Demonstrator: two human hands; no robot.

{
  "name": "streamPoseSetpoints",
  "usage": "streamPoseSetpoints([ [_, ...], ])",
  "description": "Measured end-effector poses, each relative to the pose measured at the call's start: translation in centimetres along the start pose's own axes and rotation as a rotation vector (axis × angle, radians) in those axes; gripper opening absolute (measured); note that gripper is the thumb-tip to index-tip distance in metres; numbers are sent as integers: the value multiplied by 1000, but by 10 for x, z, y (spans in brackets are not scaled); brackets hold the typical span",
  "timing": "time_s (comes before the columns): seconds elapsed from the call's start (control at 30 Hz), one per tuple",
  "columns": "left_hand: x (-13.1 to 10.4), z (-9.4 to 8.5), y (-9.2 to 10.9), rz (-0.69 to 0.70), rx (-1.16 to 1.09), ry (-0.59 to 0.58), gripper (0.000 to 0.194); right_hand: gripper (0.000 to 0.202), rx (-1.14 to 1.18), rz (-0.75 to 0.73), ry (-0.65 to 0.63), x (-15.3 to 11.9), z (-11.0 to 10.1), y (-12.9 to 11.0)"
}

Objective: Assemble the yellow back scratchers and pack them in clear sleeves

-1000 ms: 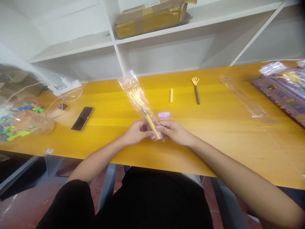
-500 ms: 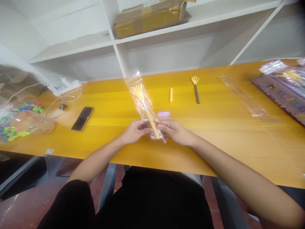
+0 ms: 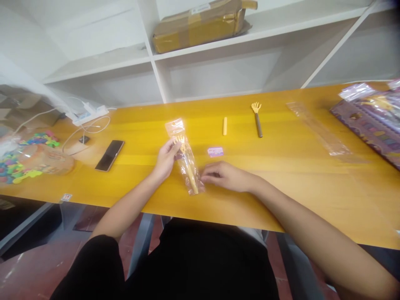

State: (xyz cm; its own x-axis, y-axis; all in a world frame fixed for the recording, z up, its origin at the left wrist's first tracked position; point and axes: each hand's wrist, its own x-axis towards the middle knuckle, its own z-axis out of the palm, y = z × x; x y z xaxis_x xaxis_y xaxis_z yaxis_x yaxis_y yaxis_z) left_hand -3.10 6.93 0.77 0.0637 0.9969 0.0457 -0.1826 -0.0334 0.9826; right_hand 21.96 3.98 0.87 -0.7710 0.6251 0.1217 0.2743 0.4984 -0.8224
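Note:
My left hand (image 3: 167,158) grips the upper part of a clear plastic bag (image 3: 186,166), its thumb over the hand-shaped head of a yellow back scratcher (image 3: 191,175) inside. The bag slants, with the scratcher's handle end toward me. My right hand (image 3: 226,177) is at the bag's lower right edge, fingers curled together; whether they pinch the plastic is too small to tell. Just beyond that hand lies a small purple card (image 3: 215,151). Farther back are a short yellow stick (image 3: 225,126) and a scratcher with a dark handle (image 3: 258,125).
A phone (image 3: 110,155), a charger with cables and a power strip (image 3: 93,116) are on the left, beside a jar (image 3: 50,160) and colourful toys (image 3: 11,168). Flat clear plastic (image 3: 318,129) and a purple patterned package (image 3: 371,121) lie right. White shelves (image 3: 262,35) stand behind.
My left hand has moved from the bag's lower part up to the scratcher's head. The bag is lower and nearer me. My right hand has shifted off the handle to the bag's edge.

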Motion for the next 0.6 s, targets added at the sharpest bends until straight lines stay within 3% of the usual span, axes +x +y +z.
streamPoseSetpoints([
  [0.13,2,-2,2,24,29,-1,38,28,-432,177,380,-2,-7,23],
  [0.2,1,-1,1,36,83,15,42,36,-525,297,477,-4,-12,36],
  [0.3,0,-1,-1,16,194,0,45,46,-574,387,468,-8,-20,51],
  [0.6,-11,7,-17,-254,191,-242,46,31,-440,392,481,-5,-24,67],
])
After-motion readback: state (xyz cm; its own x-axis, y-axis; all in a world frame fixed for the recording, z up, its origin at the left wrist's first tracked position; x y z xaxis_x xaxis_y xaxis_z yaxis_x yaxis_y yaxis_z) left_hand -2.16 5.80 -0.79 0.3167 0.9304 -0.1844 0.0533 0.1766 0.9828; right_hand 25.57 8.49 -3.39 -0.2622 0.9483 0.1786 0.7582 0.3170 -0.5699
